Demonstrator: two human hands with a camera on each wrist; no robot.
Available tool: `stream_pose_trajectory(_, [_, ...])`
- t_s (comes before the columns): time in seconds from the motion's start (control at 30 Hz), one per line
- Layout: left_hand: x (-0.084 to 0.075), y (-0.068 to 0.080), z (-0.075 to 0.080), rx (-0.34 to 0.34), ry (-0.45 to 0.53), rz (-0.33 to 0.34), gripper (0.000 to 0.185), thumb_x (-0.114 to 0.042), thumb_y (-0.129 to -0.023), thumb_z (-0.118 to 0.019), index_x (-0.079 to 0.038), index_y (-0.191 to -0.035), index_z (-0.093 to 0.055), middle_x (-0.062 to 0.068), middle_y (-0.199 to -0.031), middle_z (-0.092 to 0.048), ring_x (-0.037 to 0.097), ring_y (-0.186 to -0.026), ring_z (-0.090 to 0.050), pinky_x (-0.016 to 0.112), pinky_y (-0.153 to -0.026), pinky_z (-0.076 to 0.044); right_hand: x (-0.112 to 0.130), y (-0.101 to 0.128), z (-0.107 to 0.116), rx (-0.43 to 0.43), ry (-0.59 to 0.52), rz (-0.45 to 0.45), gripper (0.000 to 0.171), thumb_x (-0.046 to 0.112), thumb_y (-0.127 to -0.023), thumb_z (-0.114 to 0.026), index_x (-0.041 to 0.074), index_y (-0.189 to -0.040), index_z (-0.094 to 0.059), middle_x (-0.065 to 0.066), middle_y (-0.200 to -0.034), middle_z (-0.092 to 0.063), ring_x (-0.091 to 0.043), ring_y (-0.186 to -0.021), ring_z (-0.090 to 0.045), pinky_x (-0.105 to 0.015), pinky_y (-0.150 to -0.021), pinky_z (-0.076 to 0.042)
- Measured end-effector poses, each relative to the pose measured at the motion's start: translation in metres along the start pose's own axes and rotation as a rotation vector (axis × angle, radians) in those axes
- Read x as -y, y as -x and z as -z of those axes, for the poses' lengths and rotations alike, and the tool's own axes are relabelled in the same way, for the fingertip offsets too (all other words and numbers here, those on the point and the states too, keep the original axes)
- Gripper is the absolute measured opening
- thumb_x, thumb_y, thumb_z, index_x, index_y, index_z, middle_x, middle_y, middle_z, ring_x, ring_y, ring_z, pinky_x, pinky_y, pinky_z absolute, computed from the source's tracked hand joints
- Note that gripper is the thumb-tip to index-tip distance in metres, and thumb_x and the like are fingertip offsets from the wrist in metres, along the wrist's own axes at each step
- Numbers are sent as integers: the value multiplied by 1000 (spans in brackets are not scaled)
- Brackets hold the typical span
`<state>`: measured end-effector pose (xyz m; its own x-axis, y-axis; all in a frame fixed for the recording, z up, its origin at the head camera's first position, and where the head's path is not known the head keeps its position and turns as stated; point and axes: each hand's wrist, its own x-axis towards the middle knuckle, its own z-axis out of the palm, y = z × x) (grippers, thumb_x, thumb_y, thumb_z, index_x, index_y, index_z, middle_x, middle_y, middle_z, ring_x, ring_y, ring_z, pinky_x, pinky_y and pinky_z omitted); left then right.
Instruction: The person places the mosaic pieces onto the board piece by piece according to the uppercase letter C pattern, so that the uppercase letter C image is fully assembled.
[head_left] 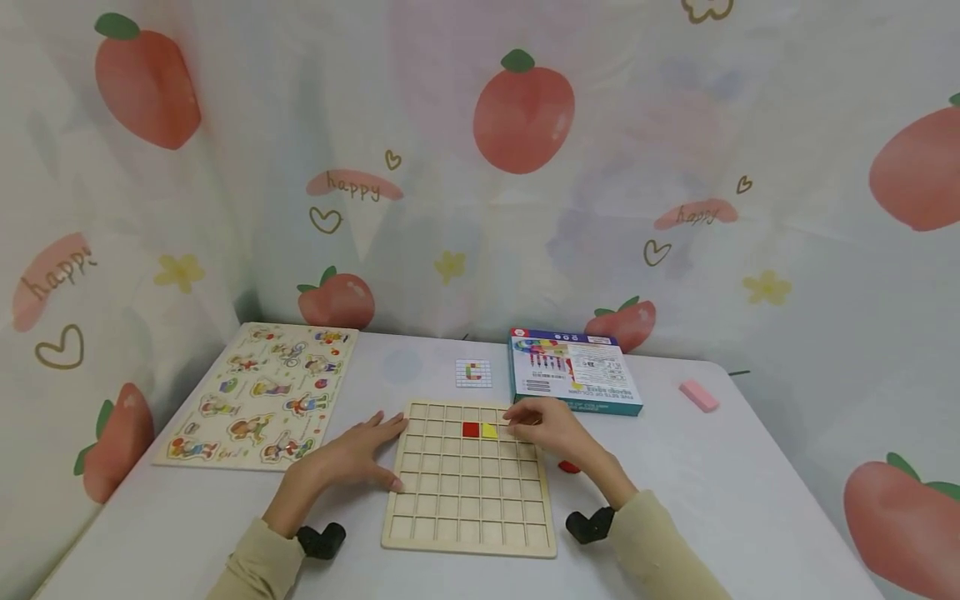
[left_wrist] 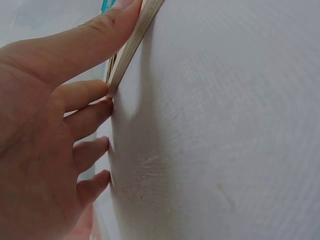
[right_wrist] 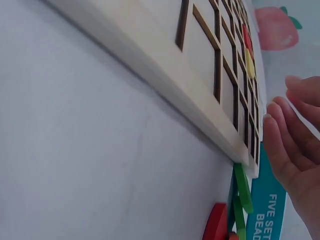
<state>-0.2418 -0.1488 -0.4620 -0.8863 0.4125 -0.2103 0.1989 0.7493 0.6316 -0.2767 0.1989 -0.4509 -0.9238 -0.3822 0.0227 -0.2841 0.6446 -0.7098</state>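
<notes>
A person's two hands work at a wooden grid board (head_left: 468, 492) lying flat on a white table (head_left: 750, 500), near its front edge. The left hand (head_left: 360, 454) rests flat beside the board's left edge, fingers spread and relaxed, thumb and fingertips touching the wood, as the left wrist view confirms. The right hand (head_left: 551, 429) hovers over the board's upper right corner with fingers loosely bent; whether it pinches a piece cannot be told. A red tile (head_left: 470, 429) and a yellow tile (head_left: 489, 431) sit side by side in cells of the second row. A red piece (head_left: 568, 467) lies on the table just right of the board, partly hidden by the wrist; the right wrist view shows green pieces (right_wrist: 242, 192) there too. Behind the board stand a teal-edged box (head_left: 573, 379) and a small pattern card (head_left: 473, 373); a picture puzzle board (head_left: 255, 396) lies to the left, a pink block (head_left: 698, 395) far right
</notes>
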Motion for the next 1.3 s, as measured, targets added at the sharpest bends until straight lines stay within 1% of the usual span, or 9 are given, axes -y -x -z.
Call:
stream_pose_trajectory(0.2, [3, 0, 1, 9, -25, -39, 102, -39, -76, -89, -9, -159, -38, 14, -168, -31, 47, -156, -15, 69, -124, -17, -7, 7, 6, -15, -2, -64, 18, 18, -95, -73, 11, -111, -77, 2, -100, -74, -14, -90, -65, -27, -81, -56])
stream_pose_trajectory(0.33, [3, 0, 1, 8, -29, -56, 103, -41, -76, -89, -9, -159, -38, 14, -168, -31, 47, -156, -15, 68, -124, -15, -11, 11, 11, -24, 9, -77, 17, 18, -95, -73, 12, -111, -76, 2, -100, -73, -14, -90, -65, -28, -81, -56])
stream_pose_trajectory(0.53, [5, -3, -2, 3, -18, -37, 101, -37, -76, -89, -11, -159, -39, 9, -169, -31, 40, -159, -13, 64, -127, -12, -21, 18, 19, -33, 37, -74, 18, 17, -95, -73, 10, -112, -76, 1, -100, -74, -14, -89, -65, -25, -79, -55])
stream_pose_trajectory(0.67, [9, -6, -4, -15, -1, -26, 101, -35, -75, -91, -12, -159, -40, 6, -168, -32, 37, -160, -13, 62, -128, -13, -26, 22, 25, -40, 42, -94, 19, 16, -95, -73, 9, -113, -76, 0, -99, -74, -15, -89, -64, -25, -78, -55])
stream_pose_trajectory(0.77, [7, -5, -3, -6, -10, -25, 101, -35, -75, -90, -12, -159, -39, 8, -168, -32, 39, -159, -13, 64, -127, -14, -30, 25, 31, -42, 37, -108, 19, 15, -96, -72, 8, -113, -76, -1, -97, -73, -16, -87, -63, -25, -76, -55])
stream_pose_trajectory(0.9, [-1, -1, 0, 3, -18, -22, 100, -34, -76, -90, -9, -159, -39, 11, -168, -32, 43, -158, -14, 65, -126, -15, -35, 30, 38, -45, 20, -141, 20, 13, -96, -70, 6, -114, -75, -4, -97, -72, -18, -81, -62, -26, -70, -56])
stream_pose_trajectory(1.0, [-3, 2, 2, -3, -13, -24, 100, -34, -76, -90, -8, -158, -40, 13, -167, -33, 44, -157, -16, 67, -125, -16, -39, 33, 42, -55, 35, -169, 21, 13, -97, -69, 6, -115, -75, -5, -100, -72, -19, -82, -61, -25, -69, -55])
stream_pose_trajectory(1.13, [-4, 3, 2, -2, -18, -17, 100, -34, -76, -90, -9, -158, -40, 12, -167, -33, 45, -157, -16, 68, -124, -18, -46, 37, 48, -80, 78, -183, 20, 14, -96, -69, 8, -114, -76, -5, -102, -72, -19, -88, -59, -24, -70, -54])
stream_pose_trajectory(1.3, [-4, 4, 2, 1, -18, -16, 99, -33, -76, -91, -9, -158, -41, 12, -167, -33, 45, -157, -17, 68, -124, -18, -53, 41, 53, -92, 85, -198, 21, 11, -95, -69, 5, -115, -75, -6, -103, -72, -20, -90, -60, -21, -72, -54])
